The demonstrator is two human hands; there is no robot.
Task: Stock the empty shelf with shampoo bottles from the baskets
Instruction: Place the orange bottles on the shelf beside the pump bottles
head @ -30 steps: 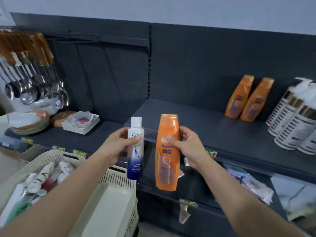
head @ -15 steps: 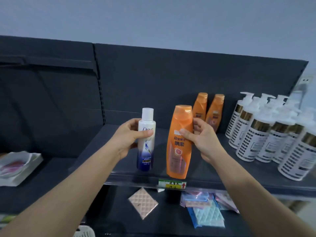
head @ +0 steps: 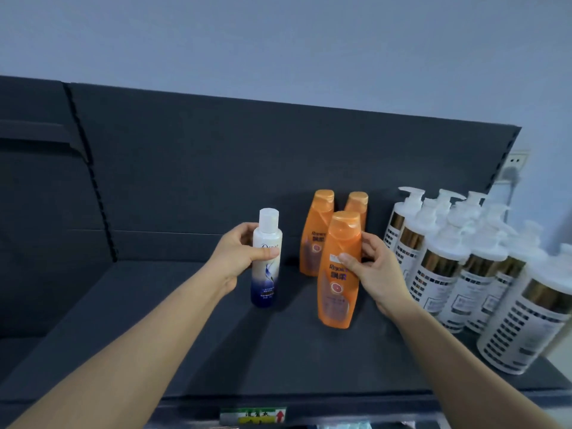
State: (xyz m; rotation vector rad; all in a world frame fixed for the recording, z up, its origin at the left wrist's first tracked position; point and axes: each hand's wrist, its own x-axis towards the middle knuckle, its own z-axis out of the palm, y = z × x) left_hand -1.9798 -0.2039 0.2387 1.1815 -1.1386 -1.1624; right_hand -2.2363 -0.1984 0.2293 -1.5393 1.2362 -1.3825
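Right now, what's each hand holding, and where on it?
Left hand grips the white-and-blue bottle around its upper body, below the cap. Right hand grips the front orange bottle at its upper half, thumb on the label.

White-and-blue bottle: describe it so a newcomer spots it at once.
On the dark shelf, white pump bottles crowd the right end and orange bottles cluster mid-shelf. Left of those, the left hand grips the white-and-blue bottle. It alone is slim, white-capped, fading white to deep blue.
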